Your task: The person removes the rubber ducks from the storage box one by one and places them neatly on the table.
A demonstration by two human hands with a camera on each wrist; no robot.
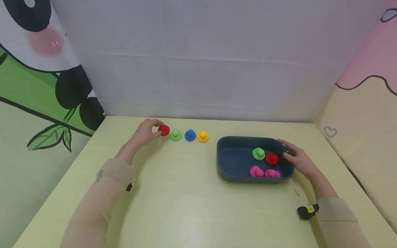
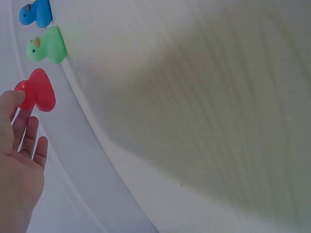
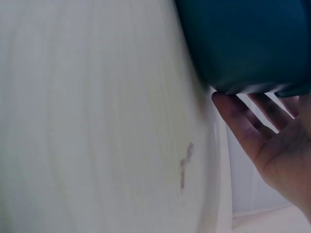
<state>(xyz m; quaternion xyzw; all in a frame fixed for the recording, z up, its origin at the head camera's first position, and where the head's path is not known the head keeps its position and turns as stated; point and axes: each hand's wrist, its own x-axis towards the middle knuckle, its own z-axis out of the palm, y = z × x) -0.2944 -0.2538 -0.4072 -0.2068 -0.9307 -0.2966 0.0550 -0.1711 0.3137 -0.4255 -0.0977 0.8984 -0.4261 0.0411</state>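
My left hand (image 1: 147, 131) pinches a red rubber duck (image 1: 163, 130) between thumb and fingers at the left end of a row of ducks. In the left wrist view, this duck (image 2: 41, 91) appears slightly above the tabletop. Beside it stand a light green duck (image 1: 175, 135), a blue duck (image 1: 190, 135) and a yellow duck (image 1: 203, 136). My right hand (image 1: 299, 159) holds the right end of a dark blue tray (image 1: 234, 162), thumb at the rim and fingers against the outer wall. Inside lie a green duck (image 1: 258, 154), another red duck (image 1: 272, 158) and two pink ducks (image 1: 256, 171).
The light wooden table (image 1: 186, 210) carries the row and the tray. A pale cloth wall (image 1: 198, 69) rises behind its back edge. Printed cloth panels stand at the left (image 1: 37, 113) and right (image 1: 366, 113).
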